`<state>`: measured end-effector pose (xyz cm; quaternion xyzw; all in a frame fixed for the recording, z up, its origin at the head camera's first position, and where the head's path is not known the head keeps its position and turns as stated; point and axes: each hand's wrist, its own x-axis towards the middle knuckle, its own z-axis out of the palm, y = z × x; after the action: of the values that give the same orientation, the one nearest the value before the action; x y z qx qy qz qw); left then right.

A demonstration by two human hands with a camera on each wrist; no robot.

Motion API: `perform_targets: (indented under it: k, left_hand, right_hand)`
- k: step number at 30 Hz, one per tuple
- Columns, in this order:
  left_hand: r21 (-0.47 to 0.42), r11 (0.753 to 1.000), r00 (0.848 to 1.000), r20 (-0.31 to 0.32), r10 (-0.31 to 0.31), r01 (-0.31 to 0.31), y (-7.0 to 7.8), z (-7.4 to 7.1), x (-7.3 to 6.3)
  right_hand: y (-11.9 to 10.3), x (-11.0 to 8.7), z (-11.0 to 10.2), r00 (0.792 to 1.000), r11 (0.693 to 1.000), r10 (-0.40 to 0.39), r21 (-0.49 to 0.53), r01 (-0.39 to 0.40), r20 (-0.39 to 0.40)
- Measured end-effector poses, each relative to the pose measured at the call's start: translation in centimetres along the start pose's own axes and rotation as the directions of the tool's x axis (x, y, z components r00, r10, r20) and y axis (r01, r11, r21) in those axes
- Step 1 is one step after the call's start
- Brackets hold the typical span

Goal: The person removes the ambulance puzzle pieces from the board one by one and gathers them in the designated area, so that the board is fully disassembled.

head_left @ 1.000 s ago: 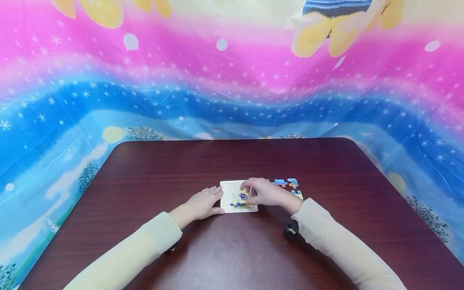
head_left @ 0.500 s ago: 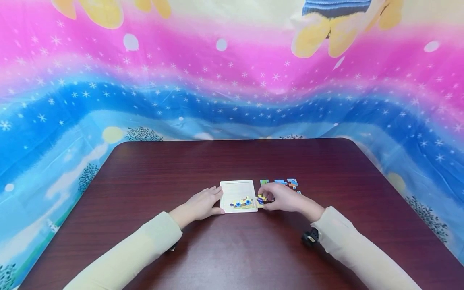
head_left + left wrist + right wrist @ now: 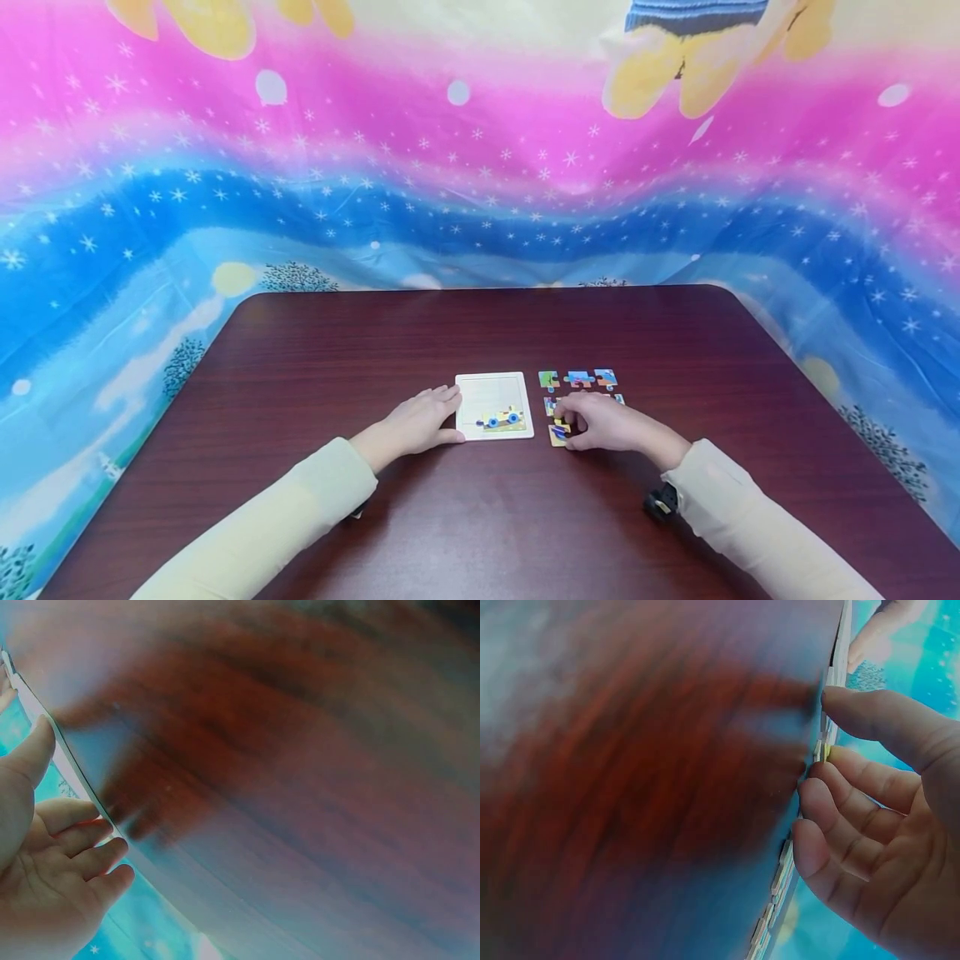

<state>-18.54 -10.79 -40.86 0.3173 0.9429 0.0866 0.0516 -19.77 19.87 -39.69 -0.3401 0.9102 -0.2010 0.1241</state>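
A shallow white puzzle tray point(image 3: 480, 396) lies on the table, with joined pieces showing a yellow vehicle with blue wheels point(image 3: 502, 418) in its lower right part. My left hand point(image 3: 416, 421) rests at the tray's left edge, fingers straight and thumb at the lower corner. To the right of the tray, my right hand point(image 3: 603, 421) pinches a yellow and purple jigsaw piece point(image 3: 557, 435) low at the table, thumb at its near side. In the right wrist view the fingers point(image 3: 817, 795) are bent near the tabletop, and the piece is mostly hidden.
Behind my right hand lie loose jigsaw pieces: a green one point(image 3: 548, 379), a blue and pink one point(image 3: 579, 379) and a blue and orange one point(image 3: 605, 377). Several more sit partly under the hand. The dark wood table point(image 3: 375, 342) ends at a colourful cloth backdrop point(image 3: 480, 167).
My right hand has moved right and toward me, carrying the yellow and purple piece off the tray to the table beside it. The left hand has stayed still.
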Motion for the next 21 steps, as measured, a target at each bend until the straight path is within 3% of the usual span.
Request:
perform_targets:
  k: [21]
  left_hand:
    - [-0.002, 1.0, 1.0, 0.002, -0.006, 0.006, 0.15, -0.18, -0.03]
  right_hand:
    - [-0.21, -0.12, -0.03, 0.999, 0.999, 0.036, -0.01, -0.036, 0.021]
